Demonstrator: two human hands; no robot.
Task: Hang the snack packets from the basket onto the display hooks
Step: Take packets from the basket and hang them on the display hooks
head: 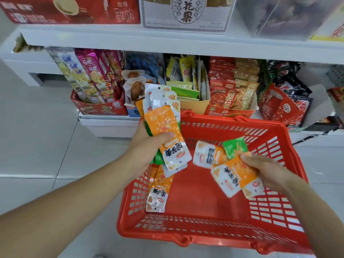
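Note:
A red plastic basket point(214, 229) stands on the floor in front of the shelves. My left hand point(149, 146) grips a fanned stack of orange, white and green snack packets point(163, 123) above the basket's left rim, thumb pressed on the top one. My right hand point(268, 170) pinches a few more orange and green packets point(229, 164) over the basket's right half. The basket's floor between the two hands shows bare red plastic. No display hooks are in view.
A white shelf unit point(167, 43) rises behind the basket. Its lower shelf holds open cartons of snacks: long packs point(89, 81) at left, red and orange sachets point(232, 86) in the middle, red-black bags point(286, 101) at right. Grey floor tiles point(37, 136) lie to the left.

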